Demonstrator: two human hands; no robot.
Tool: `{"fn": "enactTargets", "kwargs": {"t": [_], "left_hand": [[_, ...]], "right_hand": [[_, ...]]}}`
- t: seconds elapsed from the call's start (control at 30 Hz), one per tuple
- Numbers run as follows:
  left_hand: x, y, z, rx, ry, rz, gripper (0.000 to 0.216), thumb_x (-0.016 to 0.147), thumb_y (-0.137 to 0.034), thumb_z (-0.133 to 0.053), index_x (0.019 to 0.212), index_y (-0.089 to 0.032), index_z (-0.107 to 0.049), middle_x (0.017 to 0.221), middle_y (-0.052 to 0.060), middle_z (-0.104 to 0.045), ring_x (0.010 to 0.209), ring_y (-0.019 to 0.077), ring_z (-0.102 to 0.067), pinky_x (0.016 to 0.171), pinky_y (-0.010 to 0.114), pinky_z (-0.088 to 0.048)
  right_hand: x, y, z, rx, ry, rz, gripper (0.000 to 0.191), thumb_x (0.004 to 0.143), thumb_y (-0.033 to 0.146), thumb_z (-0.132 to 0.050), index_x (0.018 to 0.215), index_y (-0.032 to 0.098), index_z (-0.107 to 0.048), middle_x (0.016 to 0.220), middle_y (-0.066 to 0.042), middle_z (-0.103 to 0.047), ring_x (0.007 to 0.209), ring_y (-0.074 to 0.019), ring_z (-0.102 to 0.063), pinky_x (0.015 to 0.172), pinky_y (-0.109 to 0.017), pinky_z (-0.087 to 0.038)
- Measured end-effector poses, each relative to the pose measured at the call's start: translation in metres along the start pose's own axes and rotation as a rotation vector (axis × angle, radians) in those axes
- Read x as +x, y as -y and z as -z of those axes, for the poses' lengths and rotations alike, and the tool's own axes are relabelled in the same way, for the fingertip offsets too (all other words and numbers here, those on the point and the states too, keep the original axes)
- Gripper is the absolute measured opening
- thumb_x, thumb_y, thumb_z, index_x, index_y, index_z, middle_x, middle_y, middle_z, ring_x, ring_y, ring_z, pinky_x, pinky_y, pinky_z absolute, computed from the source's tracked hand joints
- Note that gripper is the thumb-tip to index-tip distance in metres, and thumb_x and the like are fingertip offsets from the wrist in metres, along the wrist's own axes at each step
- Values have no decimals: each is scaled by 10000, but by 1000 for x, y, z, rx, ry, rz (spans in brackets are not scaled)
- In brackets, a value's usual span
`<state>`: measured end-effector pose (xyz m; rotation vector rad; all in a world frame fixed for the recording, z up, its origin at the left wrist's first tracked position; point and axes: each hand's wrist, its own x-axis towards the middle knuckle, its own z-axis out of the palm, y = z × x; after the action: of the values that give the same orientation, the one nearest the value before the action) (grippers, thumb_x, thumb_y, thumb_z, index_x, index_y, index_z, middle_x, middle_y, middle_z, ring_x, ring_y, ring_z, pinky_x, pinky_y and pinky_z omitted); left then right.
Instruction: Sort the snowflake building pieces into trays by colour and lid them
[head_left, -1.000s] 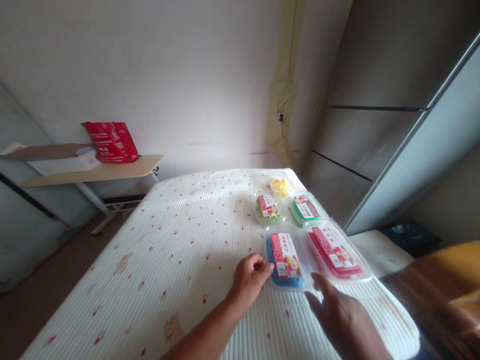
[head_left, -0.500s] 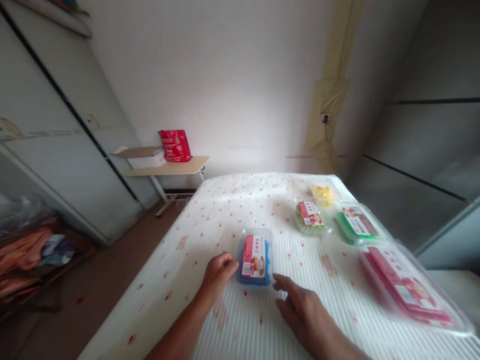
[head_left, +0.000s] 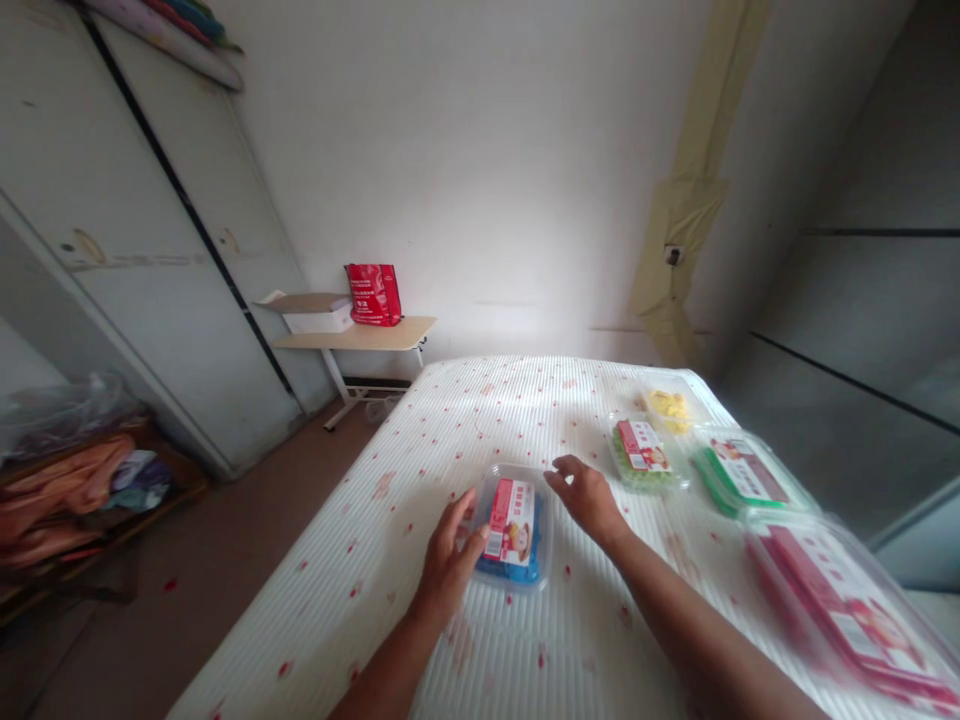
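A clear plastic box of blue pieces (head_left: 512, 528) with a red and white label lies on the white mattress (head_left: 420, 470). My left hand (head_left: 450, 555) rests against the box's left side, fingers stretched along it. My right hand (head_left: 589, 495) hovers at the box's upper right corner with curled, parted fingers, holding nothing. Further right lie a box of green pieces (head_left: 643, 455), a yellow box (head_left: 667, 405), a green box (head_left: 739, 475) and a large red box (head_left: 847, 605).
A pale wardrobe (head_left: 112, 250) stands on the left, with clothes piled on a low rack (head_left: 67, 480). A small side table (head_left: 360, 335) with a red bag (head_left: 373, 293) stands at the wall. Grey cabinet panels (head_left: 862, 300) line the right.
The blue box has been slid left, away from the red box, into the middle of the mattress. My right hand moved from below the box to its upper right corner. The view swung left.
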<state>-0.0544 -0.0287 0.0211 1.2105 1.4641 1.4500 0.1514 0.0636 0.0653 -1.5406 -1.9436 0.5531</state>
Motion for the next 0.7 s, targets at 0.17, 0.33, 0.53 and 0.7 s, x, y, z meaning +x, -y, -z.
{"fn": "enactTargets", "kwargs": {"t": [0.17, 0.33, 0.53, 0.7], "left_hand": [[-1, 4, -3, -83, 54, 23, 557, 677, -378, -662, 1190, -188, -553, 1277, 113, -528, 1187, 269, -474, 978, 381, -382], [-1, -2, -9, -153, 49, 45, 491, 730, -417, -613, 1160, -190, -549, 1227, 96, -562, 1143, 254, -509, 969, 374, -382], [25, -13, -29, -586, 16, 61, 265, 729, -397, -617, 893, -190, -594, 906, 17, -652, 890, 175, -604, 847, 312, -436], [46, -14, -45, -787, 221, 211, 459, 716, -383, -646, 1138, -251, -526, 960, 12, -662, 892, 185, -618, 859, 340, -432]], "right_hand": [[3, 7, -19, -131, -78, 21, 196, 825, 244, -435, 708, 183, -580, 786, -52, -641, 673, -139, -583, 588, -230, -349], [2, 12, -23, -173, -142, -2, 219, 838, 217, -388, 702, 179, -557, 767, -49, -615, 612, -125, -534, 557, -237, -305], [9, 5, -20, 237, -150, 47, 219, 809, 310, -414, 651, 192, -509, 652, -8, -567, 620, -132, -504, 601, -232, -361], [9, -6, -26, 463, -162, 41, 230, 792, 367, -440, 654, 191, -496, 606, 19, -510, 608, -130, -472, 583, -233, -364]]}}
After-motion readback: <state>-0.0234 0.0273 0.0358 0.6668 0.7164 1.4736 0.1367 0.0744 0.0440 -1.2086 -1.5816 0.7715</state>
